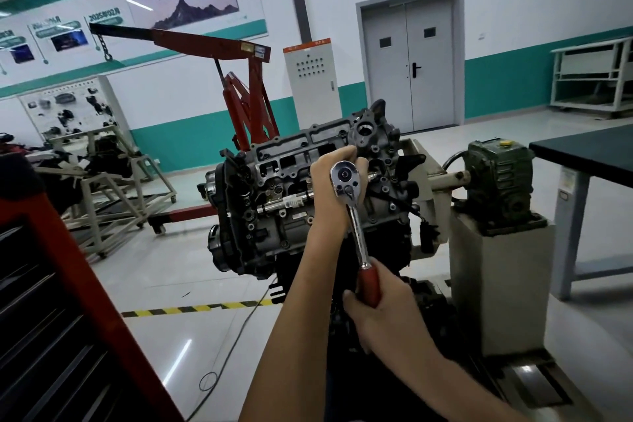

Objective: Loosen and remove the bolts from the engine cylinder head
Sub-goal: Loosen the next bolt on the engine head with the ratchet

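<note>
Right hand (376, 312) grips ratchet (356, 226) handle, left hand (325, 181) curls round its head on cylinder head (291, 161) — loosening underway, bolts (283, 213) apparently mostly still in.

This is an automotive workshop. A stripped engine (274, 181) sits mounted at centre frame; a red engine hoist (205, 41) stands behind it at upper left, beside a board (68, 110) of what look like mounted car parts. Yellow-black hazard tape (191, 309) marks the floor (154, 267).
</note>
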